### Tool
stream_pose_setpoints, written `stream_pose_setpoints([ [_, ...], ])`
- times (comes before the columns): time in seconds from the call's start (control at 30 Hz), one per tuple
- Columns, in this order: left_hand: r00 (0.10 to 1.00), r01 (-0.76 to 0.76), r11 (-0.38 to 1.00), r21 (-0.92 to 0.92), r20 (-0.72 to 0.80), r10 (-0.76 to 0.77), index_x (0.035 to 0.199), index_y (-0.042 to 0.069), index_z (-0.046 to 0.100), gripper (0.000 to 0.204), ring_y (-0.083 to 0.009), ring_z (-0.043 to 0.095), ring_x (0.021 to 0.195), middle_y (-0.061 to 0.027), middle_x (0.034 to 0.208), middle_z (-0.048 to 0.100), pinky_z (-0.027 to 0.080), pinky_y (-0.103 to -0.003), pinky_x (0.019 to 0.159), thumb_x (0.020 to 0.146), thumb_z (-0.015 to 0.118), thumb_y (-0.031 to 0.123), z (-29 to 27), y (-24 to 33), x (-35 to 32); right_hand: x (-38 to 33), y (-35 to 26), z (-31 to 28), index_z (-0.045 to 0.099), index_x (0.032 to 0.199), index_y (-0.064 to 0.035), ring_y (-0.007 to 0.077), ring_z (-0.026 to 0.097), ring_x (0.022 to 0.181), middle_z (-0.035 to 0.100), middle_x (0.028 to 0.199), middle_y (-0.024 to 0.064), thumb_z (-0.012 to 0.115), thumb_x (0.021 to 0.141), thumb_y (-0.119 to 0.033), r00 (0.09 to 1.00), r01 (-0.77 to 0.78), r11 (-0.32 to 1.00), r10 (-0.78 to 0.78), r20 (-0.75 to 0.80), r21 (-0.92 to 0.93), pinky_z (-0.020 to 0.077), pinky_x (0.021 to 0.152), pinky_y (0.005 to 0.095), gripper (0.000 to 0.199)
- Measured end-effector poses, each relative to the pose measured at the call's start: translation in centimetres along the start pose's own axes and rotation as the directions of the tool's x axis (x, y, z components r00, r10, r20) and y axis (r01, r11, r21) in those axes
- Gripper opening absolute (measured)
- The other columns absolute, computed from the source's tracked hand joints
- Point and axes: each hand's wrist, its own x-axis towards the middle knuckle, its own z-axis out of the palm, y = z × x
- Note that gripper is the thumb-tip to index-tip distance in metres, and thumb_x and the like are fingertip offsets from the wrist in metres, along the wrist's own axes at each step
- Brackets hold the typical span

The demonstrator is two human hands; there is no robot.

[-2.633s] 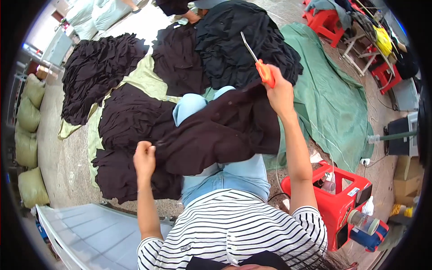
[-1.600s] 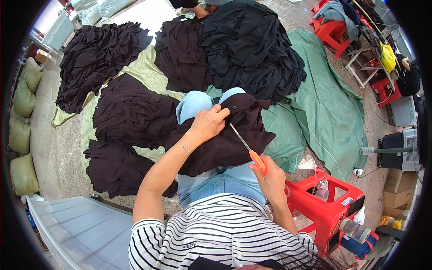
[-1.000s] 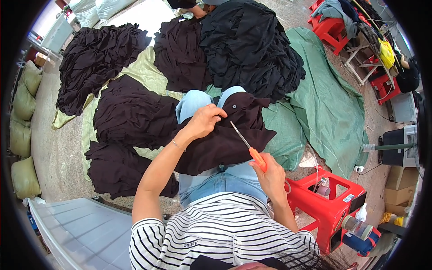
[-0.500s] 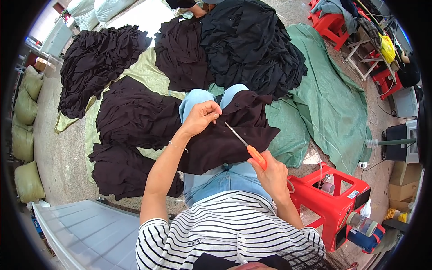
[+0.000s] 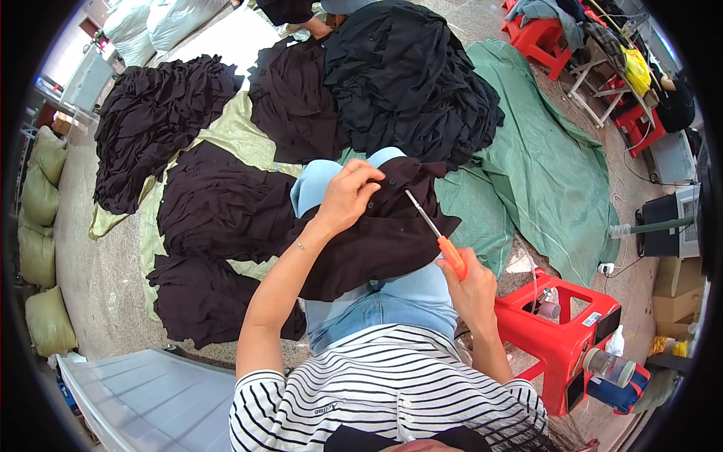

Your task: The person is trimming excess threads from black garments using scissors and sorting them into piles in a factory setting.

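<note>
A dark brown garment [image 5: 354, 252] with small round buttons lies over my lap, on light blue jeans. My left hand [image 5: 351, 194] is over its upper part, thumb and fingers curled close together near the edge. Anything between those fingertips is too small to make out. In my right hand [image 5: 472, 290] is a slim metal-shafted tool [image 5: 448, 252] with an orange handle, its kind unclear. The metal end points up and left over the cloth, a short way from the left fingertips and beside a button.
Dark brown cloth piles [image 5: 226, 200] lie ahead and left on a pale yellow sheet [image 5: 233, 124]. A black heap [image 5: 407, 79] lies ahead, with a green tarp [image 5: 542, 166] to its right. At my right stands a red stool [image 5: 553, 331]; another person's hand [image 5: 318, 29] shows beyond.
Both hands have shifted a little to the right. The tool's tip has moved right and up with my right hand, and the left fingertips have risen slightly.
</note>
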Motion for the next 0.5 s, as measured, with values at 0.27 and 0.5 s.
stream_pose_setpoints([
  [0.27, 0.986, -0.062, 0.997, 0.055, 0.157, 0.052, 0.094, 0.000, 0.065, 0.016, -0.0262, 0.065, 0.077, -0.0113, 0.089, 0.062, 0.053, -0.034, 0.072, 0.078, 0.068, -0.001, 2.1, -0.1, 2.8, 0.2, -0.2, -0.9, 0.057, 0.090, -0.0059, 0.0403, 0.064, 0.060, 0.066, 0.070, 0.0172, 0.070, 0.089, -0.042, 1.000, -0.029, 0.998, 0.029, 0.007, -0.056, 0.0475, 0.051, 0.0466, 0.039],
  [0.5, 0.993, 0.043, 0.998, -0.048, 0.110, -0.037, 0.089, -0.002, 0.062, 0.013, -0.0198, 0.065, 0.068, -0.0102, 0.079, 0.062, 0.054, -0.031, 0.067, 0.077, 0.068, 0.000, 2.6, 0.1, 2.7, 0.5, -0.1, -0.7, 0.054, 0.087, -0.0058, 0.0414, 0.063, 0.056, 0.064, 0.064, 0.0181, 0.070, 0.090, -0.042, 0.999, -0.029, 0.993, 0.033, 0.039, -0.110, 0.0462, 0.048, 0.0480, 0.040],
])
